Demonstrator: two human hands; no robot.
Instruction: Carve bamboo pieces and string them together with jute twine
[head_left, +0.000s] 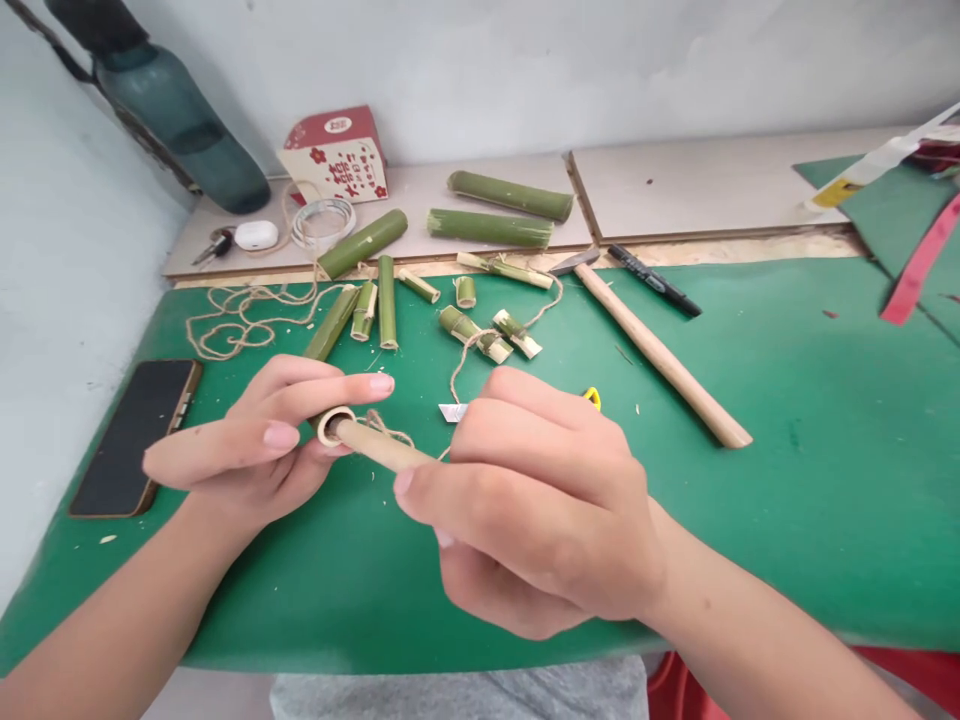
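Observation:
My left hand [255,440] is closed round a short bamboo tube [335,427], whose open end faces right and toward me. Pinched in my right hand [547,500] is a pale wooden stick [381,446], its tip inside the tube's mouth. Thin twine [386,430] trails just beyond the tube. Behind my right hand a utility knife shows only its blade tip [452,412] and a yellow end [592,398]; its middle is hidden. Several cut bamboo pieces [387,302] lie beyond my hands, some tied with twine [457,370].
On the green mat [787,520] lie a phone [133,438], loose twine [240,325], a hammer [667,355] and a black marker [654,280]. Larger bamboo lengths [491,228], a tape roll [324,222], a red-white box [337,160] and a bottle [180,125] stand or lie at the back.

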